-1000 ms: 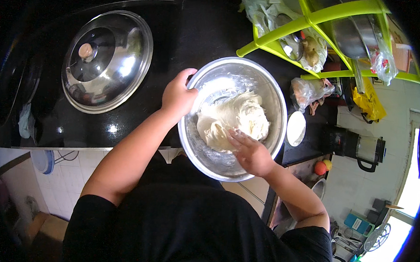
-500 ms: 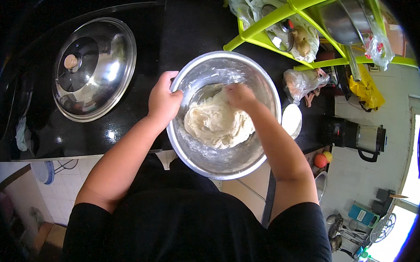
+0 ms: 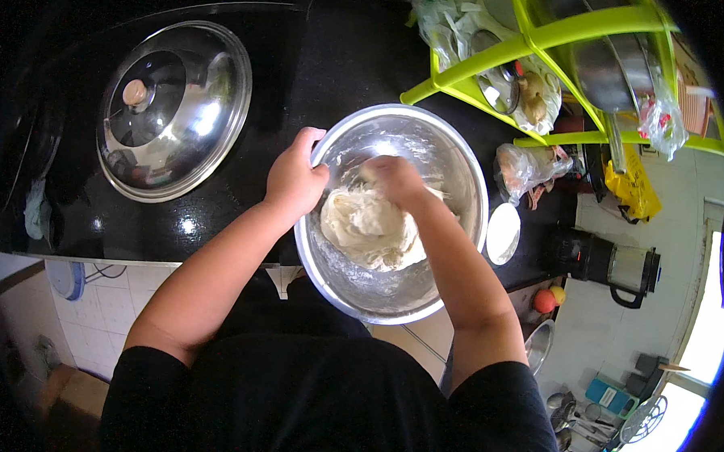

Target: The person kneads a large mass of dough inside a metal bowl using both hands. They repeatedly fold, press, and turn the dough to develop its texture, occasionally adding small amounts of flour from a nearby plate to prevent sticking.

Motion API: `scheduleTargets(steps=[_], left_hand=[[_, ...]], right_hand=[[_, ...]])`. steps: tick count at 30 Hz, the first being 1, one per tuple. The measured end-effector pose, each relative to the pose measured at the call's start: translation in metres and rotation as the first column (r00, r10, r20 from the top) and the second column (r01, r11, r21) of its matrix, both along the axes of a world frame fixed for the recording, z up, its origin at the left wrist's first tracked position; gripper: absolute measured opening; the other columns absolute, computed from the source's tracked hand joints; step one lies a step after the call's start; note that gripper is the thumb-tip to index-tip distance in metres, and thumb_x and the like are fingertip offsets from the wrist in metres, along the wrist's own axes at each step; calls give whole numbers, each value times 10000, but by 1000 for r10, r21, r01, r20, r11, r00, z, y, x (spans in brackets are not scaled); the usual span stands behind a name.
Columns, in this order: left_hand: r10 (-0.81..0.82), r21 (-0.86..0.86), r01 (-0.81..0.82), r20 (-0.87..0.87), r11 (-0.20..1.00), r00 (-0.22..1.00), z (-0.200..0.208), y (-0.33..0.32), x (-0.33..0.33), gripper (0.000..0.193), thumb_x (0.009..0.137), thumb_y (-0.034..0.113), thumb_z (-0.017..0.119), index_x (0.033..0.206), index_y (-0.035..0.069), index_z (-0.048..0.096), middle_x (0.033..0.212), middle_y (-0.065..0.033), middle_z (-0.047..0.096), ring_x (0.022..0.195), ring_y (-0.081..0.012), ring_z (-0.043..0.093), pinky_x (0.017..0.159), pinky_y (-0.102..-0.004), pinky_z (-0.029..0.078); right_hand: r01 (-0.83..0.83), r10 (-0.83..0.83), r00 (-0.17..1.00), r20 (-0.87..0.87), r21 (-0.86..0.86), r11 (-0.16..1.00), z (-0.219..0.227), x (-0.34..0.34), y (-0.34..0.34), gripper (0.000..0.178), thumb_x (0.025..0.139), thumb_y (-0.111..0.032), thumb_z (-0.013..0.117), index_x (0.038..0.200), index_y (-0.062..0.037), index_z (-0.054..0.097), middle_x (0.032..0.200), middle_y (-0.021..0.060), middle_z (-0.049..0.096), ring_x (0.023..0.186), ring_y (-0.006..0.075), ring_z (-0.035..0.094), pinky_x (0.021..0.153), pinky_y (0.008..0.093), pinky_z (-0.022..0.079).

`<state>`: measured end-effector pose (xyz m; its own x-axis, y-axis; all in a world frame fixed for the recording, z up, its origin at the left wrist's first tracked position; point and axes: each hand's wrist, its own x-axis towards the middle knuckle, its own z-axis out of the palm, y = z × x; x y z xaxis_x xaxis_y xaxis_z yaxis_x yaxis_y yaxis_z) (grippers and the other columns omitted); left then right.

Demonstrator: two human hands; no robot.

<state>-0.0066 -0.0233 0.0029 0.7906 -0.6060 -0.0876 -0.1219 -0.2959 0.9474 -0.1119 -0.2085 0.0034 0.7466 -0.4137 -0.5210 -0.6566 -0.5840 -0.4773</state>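
1. Bare black countertop (image 3: 320, 71) is left open beyond the round steel mixing bowl (image 3: 454, 161).
2. The left is blocked by a domed steel-and-glass pot lid (image 3: 173, 109).
3. The far right is crowded by a lime-green plastic rack (image 3: 499, 50) and knotted plastic bags (image 3: 526, 164).

A crumpled clear plastic bag (image 3: 529, 165) with reddish contents lies on the black table (image 3: 329, 55), just beside the green rack (image 3: 540, 40). More clear bags (image 3: 448, 20) sit stuffed on the rack's lower shelf, one holding brownish lumps (image 3: 537, 96). A small clear bag with red print (image 3: 664, 118) hangs at the rack's right end, above a yellow bag (image 3: 631, 177). A teal box (image 3: 605, 392) stands on the floor.
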Motion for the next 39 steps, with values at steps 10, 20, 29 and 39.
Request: scheduleTargets(steps=[10, 20, 29, 39], left_hand=[[-23, -42, 22, -6, 999, 1000, -9, -1, 1, 408, 753, 71, 563, 1153, 84, 480, 937, -185, 640, 851, -355, 621, 740, -417, 479], [-33, 117, 21, 106, 993, 994, 12, 2, 2, 397, 758, 88, 564, 1143, 101, 467, 909, -193, 636, 828, -378, 612, 707, -445, 477], [-76, 154, 62, 92, 986, 993, 19, 3, 3, 415, 755, 88, 563, 1155, 91, 454, 908, -187, 639, 822, -379, 613, 703, -447, 476], [20, -47, -21, -20, 999, 1000, -8, 2, -1, 398, 754, 73, 565, 1142, 71, 475, 950, -186, 640, 835, -350, 627, 726, -405, 481]], right_hand=[[297, -285, 955, 83, -248, 922, -36, -18, -61, 256, 882, -148, 455, 981, -15, 650, 937, 210, 654, 889, 280, 642, 778, 388, 496], [-68, 85, 977, 198, -90, 994, 11, 42, 20, 190, 802, -161, 526, 869, -79, 684, 888, 174, 660, 829, 278, 650, 727, 381, 507], [320, -321, 868, 379, 67, 945, -9, 32, 18, 235, 834, -81, 465, 959, -43, 660, 943, 177, 663, 893, 307, 642, 798, 365, 497], [-118, -39, 967, -250, -583, 804, 8, -30, -56, 263, 870, -141, 458, 994, -36, 665, 995, 203, 644, 932, 328, 619, 822, 369, 471]])
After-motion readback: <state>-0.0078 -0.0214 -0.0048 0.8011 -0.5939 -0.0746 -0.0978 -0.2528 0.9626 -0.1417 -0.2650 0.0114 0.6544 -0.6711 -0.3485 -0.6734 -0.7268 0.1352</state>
